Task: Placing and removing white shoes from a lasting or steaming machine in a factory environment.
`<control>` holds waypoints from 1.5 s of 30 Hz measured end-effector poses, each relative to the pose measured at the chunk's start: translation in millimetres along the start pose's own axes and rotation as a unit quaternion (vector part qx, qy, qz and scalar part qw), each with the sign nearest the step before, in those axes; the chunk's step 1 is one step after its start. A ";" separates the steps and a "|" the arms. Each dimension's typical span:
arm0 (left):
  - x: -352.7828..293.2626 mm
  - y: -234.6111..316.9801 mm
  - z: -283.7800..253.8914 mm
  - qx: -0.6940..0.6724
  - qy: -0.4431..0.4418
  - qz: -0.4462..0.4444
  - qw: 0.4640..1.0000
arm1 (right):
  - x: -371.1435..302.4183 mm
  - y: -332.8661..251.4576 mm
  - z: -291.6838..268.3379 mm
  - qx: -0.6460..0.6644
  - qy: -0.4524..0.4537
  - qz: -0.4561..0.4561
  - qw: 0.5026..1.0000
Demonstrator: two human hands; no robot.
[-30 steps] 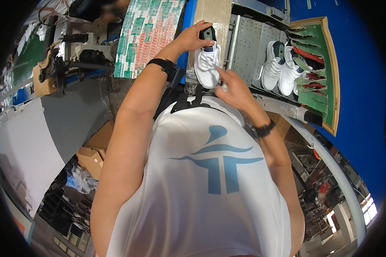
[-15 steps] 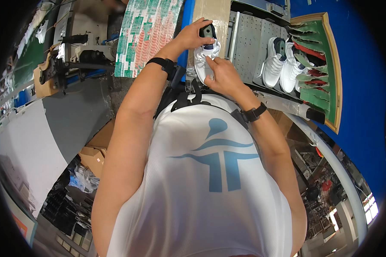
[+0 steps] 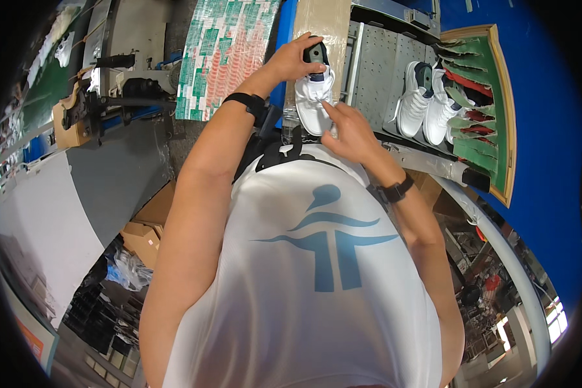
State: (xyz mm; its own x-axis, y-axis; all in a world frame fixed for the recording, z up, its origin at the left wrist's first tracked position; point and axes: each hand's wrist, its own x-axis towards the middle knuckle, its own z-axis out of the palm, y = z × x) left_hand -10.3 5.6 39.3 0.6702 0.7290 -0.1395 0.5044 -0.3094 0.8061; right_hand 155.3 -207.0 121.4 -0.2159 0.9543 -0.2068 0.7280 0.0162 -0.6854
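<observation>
A white sneaker (image 3: 312,115) with a dark lining sits on the tan work surface, toe toward me. My left hand (image 3: 295,60) grips it around the dark heel collar, the thumb across the opening. At its laces, my right hand (image 3: 352,132) reaches in from the right. The right index finger is stretched out to the side of the lacing, and the thumb stands apart near the toe. Nothing shows between these fingers. Dark bands circle both wrists.
Two more white sneakers (image 3: 412,103) stand on a grey perforated conveyor (image 3: 375,71) at right, beside a wooden-framed opening with torn green strips (image 3: 478,145). A green-and-red patterned panel (image 3: 223,64) lies left of the work surface (image 3: 320,18). Machinery (image 3: 142,87) stands farther left.
My right hand has drawn back slightly to the right and toward me, its fingertip shifting from the middle of the laces to their side. My left hand keeps its grip on the sneaker.
</observation>
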 end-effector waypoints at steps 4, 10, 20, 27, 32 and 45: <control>-0.9 -1.4 -1.4 -0.013 0.002 -0.004 1.000 | 21.5 5.4 15.0 -0.077 0.096 -0.081 0.989; -0.5 -4.9 -5.4 -0.022 -0.006 -0.002 1.000 | -26.4 1.5 -5.6 -0.117 0.067 -0.013 0.991; 4.3 -3.4 -6.8 -0.015 -0.002 0.007 1.000 | -14.3 6.7 2.8 -0.117 0.055 0.003 0.992; 1.0 -2.5 -3.3 -0.040 0.008 0.012 0.999 | 11.5 5.8 -1.8 -0.086 0.111 -0.009 0.990; -0.8 -6.0 -5.8 -0.037 0.010 0.008 0.999 | -7.8 0.4 3.8 -0.092 0.054 0.010 0.994; -101.6 -113.3 -17.9 -0.671 -0.002 -0.282 0.685 | -19.9 39.9 14.9 0.168 0.187 0.237 0.938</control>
State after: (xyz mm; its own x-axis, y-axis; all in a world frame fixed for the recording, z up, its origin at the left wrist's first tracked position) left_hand -145.3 -22.5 -27.6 0.5778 0.4984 -0.6464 -0.2700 0.8641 0.4249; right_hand 178.9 -229.8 87.7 0.3702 0.8691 -0.3280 0.4250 -0.4724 -0.7721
